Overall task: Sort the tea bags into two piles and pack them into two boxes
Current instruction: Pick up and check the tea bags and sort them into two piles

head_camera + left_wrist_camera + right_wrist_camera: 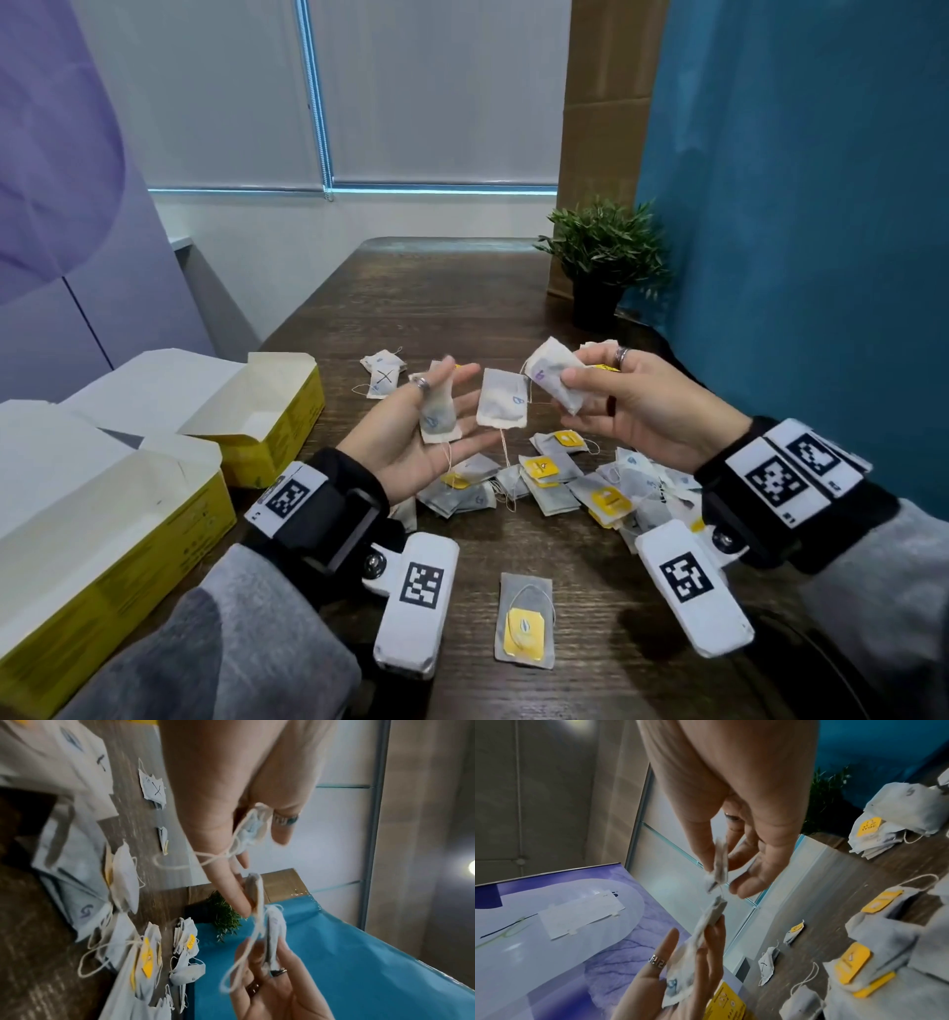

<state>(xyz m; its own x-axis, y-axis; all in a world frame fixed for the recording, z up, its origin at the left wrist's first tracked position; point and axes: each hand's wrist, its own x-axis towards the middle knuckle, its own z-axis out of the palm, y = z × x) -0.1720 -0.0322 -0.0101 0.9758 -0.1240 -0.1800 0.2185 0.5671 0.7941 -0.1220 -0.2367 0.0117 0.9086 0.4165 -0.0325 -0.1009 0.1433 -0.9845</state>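
Observation:
My left hand point(411, 447) is palm up over the table, its thumb pinning a white tea bag point(439, 413) with a blue mark to the palm. A second blue-marked bag point(503, 406) stands at its fingertips point(241, 898). My right hand point(590, 395) pinches a tea bag point(557, 383) with a purple mark between thumb and fingers, close beside that second bag. Below both hands lies the loose heap of tea bags point(565, 483), several with yellow tags. Two open yellow boxes point(267, 411) point(102, 539) stand at the left.
A small pile topped by a bag marked X point(382, 377) lies beyond my left hand, and another pile point(601, 349) sits behind my right hand. One tea bag point(525, 622) lies alone near the front edge. A potted plant point(601, 257) stands at the back right.

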